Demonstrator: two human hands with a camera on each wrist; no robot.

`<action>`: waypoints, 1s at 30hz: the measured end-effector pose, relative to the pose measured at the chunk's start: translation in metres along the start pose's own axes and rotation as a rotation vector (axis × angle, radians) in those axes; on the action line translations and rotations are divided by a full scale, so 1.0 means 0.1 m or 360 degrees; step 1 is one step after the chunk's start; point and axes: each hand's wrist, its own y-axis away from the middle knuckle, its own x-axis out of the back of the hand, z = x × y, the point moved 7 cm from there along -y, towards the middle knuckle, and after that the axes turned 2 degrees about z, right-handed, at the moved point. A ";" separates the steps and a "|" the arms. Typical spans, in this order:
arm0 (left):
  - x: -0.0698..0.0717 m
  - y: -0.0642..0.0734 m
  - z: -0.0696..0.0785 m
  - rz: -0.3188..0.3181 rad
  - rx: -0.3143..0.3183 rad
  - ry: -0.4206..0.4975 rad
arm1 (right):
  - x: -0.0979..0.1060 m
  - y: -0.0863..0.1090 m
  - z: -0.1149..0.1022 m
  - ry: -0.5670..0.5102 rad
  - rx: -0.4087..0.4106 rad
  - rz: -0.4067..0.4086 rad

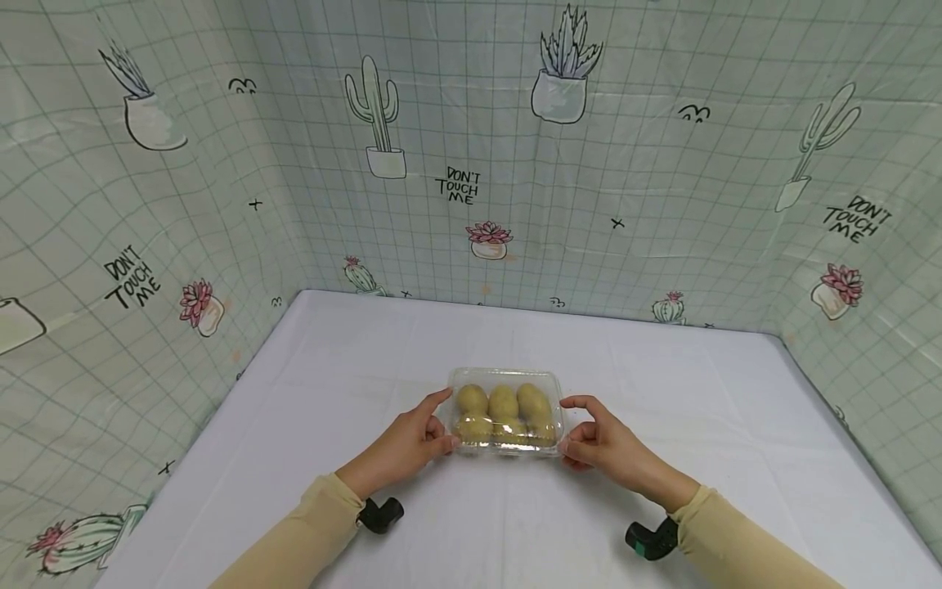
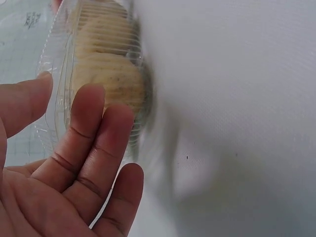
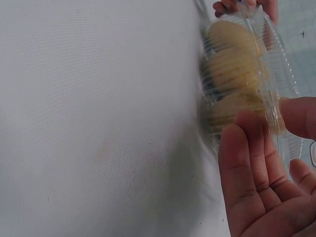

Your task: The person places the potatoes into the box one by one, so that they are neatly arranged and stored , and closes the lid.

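Note:
A clear plastic clamshell box (image 1: 506, 449) with a closed lid sits on the white table, holding rounded yellow-brown pieces of produce (image 1: 504, 403) in two rows. At its left end my left hand (image 1: 409, 440) holds the side, index finger toward the back and thumb at the front corner. My right hand (image 1: 607, 446) grips the opposite end in much the same way. In the left wrist view, the thumb is at the lid's rim and other fingers (image 2: 89, 111) lie along the ribbed wall. The right wrist view has the thumb (image 3: 298, 116) by the rim.
White cloth (image 1: 353, 352) covers the table. A grid-patterned curtain (image 1: 471, 123) with cactus drawings rises behind and along both sides. Black wrist-worn devices (image 1: 381, 515) show beneath both forearms.

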 end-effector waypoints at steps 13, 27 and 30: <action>0.00 -0.02 -0.02 0.0053 0.0027 0.0131 | 0.00 0.00 0.00 0.0019 0.0005 0.0000; 0.00 -0.03 -0.05 0.0041 0.0053 0.0200 | 0.00 0.00 0.02 -0.0018 0.0003 -0.0013; 0.00 -0.04 -0.05 0.0038 0.0059 0.0195 | 0.00 0.00 0.02 -0.0020 -0.0008 -0.0012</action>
